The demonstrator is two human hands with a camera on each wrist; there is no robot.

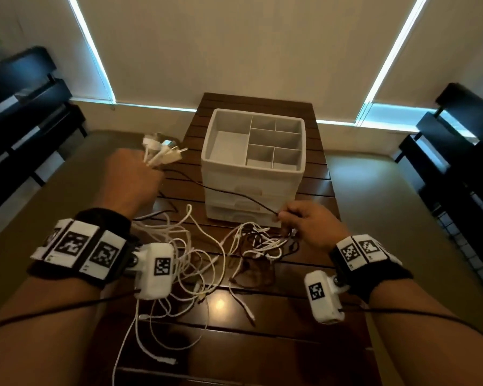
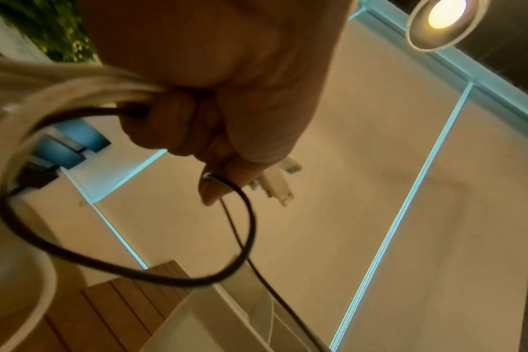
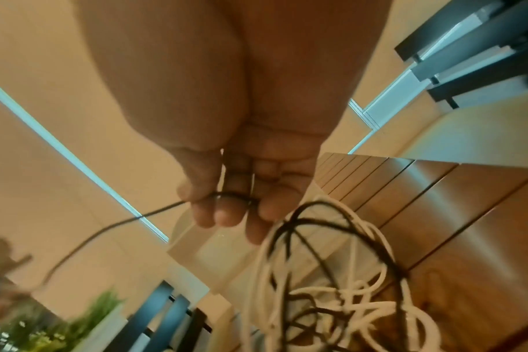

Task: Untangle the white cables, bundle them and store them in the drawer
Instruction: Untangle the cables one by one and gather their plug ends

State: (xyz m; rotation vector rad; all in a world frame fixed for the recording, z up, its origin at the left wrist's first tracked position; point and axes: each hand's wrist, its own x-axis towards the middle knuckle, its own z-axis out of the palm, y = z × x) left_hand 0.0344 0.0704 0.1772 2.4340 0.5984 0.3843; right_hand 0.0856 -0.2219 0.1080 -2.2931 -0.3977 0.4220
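Mostly the white cables [image 1: 179,263] lie in a loose tangle on the table between and just below the two hands, their plug ends [image 1: 159,151] gathered in the left hand [image 1: 129,179], whose fingers are curled tight round the bunch held up above the tabletop. From that fist a thin black cable [image 1: 229,192] runs taut across to the right hand [image 1: 304,221], which pinches it between thumb and fingertips [image 3: 226,214] just above a knot of white and black strands [image 1: 262,243]. So the black line's long axis spans hand to hand, left-far to right-near, and the knot sits directly under the right hand, the nearer one to it. Beyond both hands stands the white drawer unit [image 1: 243,201], its drawers seemingly closed, with a divided tray [image 1: 207,151] on top. Untangling looks only partly done.
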